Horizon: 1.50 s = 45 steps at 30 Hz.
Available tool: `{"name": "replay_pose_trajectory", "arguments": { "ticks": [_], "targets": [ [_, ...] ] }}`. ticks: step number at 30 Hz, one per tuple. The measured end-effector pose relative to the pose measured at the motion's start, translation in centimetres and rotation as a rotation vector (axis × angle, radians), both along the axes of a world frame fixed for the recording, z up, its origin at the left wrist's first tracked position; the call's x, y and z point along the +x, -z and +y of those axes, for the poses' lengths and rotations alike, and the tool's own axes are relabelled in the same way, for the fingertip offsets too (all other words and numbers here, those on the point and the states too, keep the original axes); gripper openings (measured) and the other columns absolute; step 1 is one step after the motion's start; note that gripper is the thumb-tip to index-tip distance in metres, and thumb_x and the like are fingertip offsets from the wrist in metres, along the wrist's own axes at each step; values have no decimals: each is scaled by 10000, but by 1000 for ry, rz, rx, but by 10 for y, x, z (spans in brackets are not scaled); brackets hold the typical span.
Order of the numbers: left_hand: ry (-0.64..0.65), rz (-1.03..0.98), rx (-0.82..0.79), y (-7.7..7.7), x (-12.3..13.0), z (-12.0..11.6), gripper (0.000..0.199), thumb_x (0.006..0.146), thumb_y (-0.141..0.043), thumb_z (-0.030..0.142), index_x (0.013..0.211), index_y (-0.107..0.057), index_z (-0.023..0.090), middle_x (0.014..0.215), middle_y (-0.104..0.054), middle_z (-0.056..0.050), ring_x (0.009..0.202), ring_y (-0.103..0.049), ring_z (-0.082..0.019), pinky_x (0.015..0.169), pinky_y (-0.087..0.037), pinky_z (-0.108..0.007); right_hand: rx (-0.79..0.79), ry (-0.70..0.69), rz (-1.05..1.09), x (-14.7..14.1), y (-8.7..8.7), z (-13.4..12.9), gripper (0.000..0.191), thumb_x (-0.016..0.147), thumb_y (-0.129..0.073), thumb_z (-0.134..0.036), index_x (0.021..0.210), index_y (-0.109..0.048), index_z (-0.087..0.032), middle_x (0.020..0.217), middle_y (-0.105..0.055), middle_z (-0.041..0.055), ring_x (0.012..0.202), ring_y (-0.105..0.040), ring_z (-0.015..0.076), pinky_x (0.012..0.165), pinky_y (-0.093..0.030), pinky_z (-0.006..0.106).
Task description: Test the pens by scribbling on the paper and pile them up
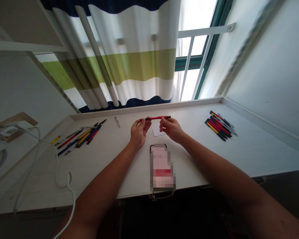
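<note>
Between my two hands a red pen with black ends (156,118) is held level above the desk. The fingers of my left hand (140,131) pinch its left end. At the other end, my right hand (172,128) has thumb and fingers closed on the pen near its black tip. A small white sheet of paper (158,130) lies under the pen, partly hidden by my right hand. Nearer to me, between my forearms, lies a phone (161,167) with its screen blurred out. A single white pen (117,121) rests left of my left hand.
On the left of the white desk (189,159) lies a loose pile of pens (81,136). To the right, several red, black and yellow pens (219,125) lie side by side. A white cable (56,166) hangs along the left. A raised rim (149,109) borders the back, below a curtain.
</note>
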State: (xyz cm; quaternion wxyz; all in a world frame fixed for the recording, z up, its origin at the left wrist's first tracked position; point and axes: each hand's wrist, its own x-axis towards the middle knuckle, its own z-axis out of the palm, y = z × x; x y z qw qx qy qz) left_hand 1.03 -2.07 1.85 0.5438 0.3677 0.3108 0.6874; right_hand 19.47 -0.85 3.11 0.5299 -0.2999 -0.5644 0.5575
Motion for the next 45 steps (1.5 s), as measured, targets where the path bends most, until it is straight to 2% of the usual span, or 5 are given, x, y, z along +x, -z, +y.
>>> {"name": "replay_pose_trajectory", "arguments": {
  "ticks": [5,12,23,35,45],
  "targets": [
    [44,466,117,8,7,-7,253,841,-823,339,989,-682,191,1120,-783,-118,1160,-720,-266,1096,-515,-478,-27,241,160,10,-9,12,295,927,-616,-548,911,-586,-255,907,-702,59,983,-701,248,819,-579,405],
    [192,1389,147,1,3,-18,399,929,-672,303,1312,-668,191,1379,-702,-118,1287,-651,-288,1159,-478,-431,-288,181,392,37,-26,14,248,929,-526,-453,795,-520,-244,560,-392,-63,443,-335,112,404,-309,244],
    [160,1446,155,-2,-10,-13,371,1014,-527,370,1283,-692,175,1314,-732,-121,1193,-690,-274,1067,-534,-414,-236,91,129,29,-29,4,630,890,-491,-827,616,-456,-261,484,-300,-55,449,-278,118,428,-209,295],
    [186,1475,170,-1,-17,-10,342,990,-552,321,1258,-705,172,1289,-727,-121,1172,-676,-270,1054,-531,-416,-101,258,47,35,-16,17,660,922,-476,-805,567,-467,-249,581,-543,42,659,-592,182,630,-521,333],
    [135,1547,233,2,-20,-4,339,898,-680,294,1206,-742,167,1338,-704,-119,1282,-622,-289,1163,-460,-438,-46,246,-222,6,7,14,458,843,-786,-572,671,-564,-211,506,-586,-9,419,-533,120,392,-418,231]
  ]
}}
